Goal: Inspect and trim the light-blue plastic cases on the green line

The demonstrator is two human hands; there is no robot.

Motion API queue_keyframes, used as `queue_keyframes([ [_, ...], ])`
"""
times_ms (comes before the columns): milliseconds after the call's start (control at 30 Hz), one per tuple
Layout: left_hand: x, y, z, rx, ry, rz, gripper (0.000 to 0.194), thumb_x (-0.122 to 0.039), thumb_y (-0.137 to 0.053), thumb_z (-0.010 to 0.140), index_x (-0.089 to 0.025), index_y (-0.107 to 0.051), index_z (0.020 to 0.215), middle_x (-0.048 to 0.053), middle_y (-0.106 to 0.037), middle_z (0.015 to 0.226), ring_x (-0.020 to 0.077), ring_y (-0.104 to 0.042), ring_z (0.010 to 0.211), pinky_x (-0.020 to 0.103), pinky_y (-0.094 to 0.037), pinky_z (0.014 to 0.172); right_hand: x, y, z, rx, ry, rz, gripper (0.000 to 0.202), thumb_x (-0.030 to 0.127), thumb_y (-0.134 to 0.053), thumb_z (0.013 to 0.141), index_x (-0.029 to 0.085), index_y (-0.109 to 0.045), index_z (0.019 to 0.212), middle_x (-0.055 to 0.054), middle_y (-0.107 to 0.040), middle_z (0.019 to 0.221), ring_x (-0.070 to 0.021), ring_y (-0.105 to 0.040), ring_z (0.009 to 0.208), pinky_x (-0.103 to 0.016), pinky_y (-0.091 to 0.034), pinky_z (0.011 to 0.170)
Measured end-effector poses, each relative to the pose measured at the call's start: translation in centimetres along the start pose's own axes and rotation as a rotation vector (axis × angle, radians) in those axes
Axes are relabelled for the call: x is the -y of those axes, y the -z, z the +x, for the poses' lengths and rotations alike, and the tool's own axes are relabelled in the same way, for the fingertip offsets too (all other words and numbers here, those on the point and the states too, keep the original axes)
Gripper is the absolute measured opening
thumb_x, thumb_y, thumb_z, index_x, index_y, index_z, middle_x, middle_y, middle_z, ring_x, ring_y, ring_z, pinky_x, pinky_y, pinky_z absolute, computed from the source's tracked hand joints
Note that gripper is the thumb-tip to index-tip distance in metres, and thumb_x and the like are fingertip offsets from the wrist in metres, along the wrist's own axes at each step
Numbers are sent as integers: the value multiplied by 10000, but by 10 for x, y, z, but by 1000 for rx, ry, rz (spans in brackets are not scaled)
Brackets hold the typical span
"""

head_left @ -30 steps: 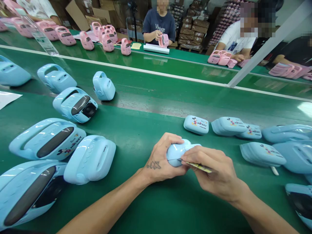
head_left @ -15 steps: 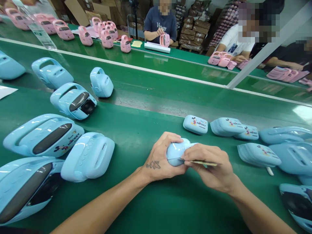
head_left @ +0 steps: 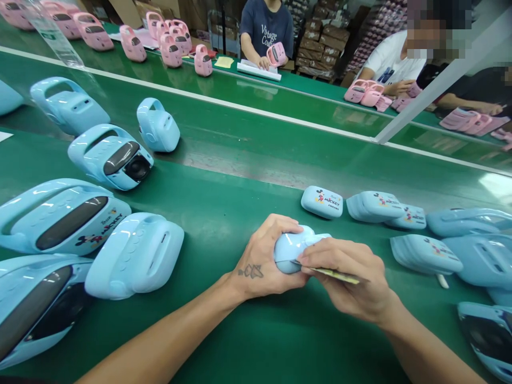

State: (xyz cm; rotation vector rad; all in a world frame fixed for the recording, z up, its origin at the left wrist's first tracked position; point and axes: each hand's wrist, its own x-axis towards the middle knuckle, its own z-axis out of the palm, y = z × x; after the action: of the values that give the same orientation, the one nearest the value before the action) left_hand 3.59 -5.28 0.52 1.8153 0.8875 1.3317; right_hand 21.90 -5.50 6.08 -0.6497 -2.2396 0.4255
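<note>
The left hand holds one light-blue casing, and the right hand pinches a thin card, whose tip is at the casing's seam.

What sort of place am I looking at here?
Probably a factory assembly line: many light-blue speaker casings on a green bench, people across from it with similar pink casings, and stacks of brown packages behind them.
</note>
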Motion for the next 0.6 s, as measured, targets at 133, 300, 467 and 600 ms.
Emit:
queue_keyframes([
  [133,0,-1,0,-10,2,-3,587,-309,-828,649,-281,-533,1156,64,-611,1162,276,-649,1066,449,-538,907,0,-1,-2,17,-25,13,167,72,-583,914,224,-643,949,-32,-773,821,-175,-755,742,-270,-578,643],
  [300,-1,-1,0,-15,4,-9,577,-308,-827,653,-281,-535,1150,66,-616,1150,276,-652,1067,452,-542,914,-2,-2,-3,-5,-26,21,176,68,-585,907,230,-648,938,-23,-774,803,-170,-752,723,-265,-571,624],
  [467,0,-2,0,-27,-11,-8,576,-304,-823,659,-272,-535,1157,67,-621,1129,279,-652,1078,455,-541,925,-2,-2,-1,-20,-14,27,186,46,-590,893,219,-652,925,-20,-773,781,-158,-750,703,-245,-572,626],
  [600,-1,-2,0,-29,-13,3,567,-304,-817,664,-268,-533,1153,67,-623,1130,273,-657,1063,456,-544,921,-1,-3,-1,-35,-10,20,178,53,-591,893,216,-652,931,-24,-767,775,-162,-747,694,-249,-571,618],
])
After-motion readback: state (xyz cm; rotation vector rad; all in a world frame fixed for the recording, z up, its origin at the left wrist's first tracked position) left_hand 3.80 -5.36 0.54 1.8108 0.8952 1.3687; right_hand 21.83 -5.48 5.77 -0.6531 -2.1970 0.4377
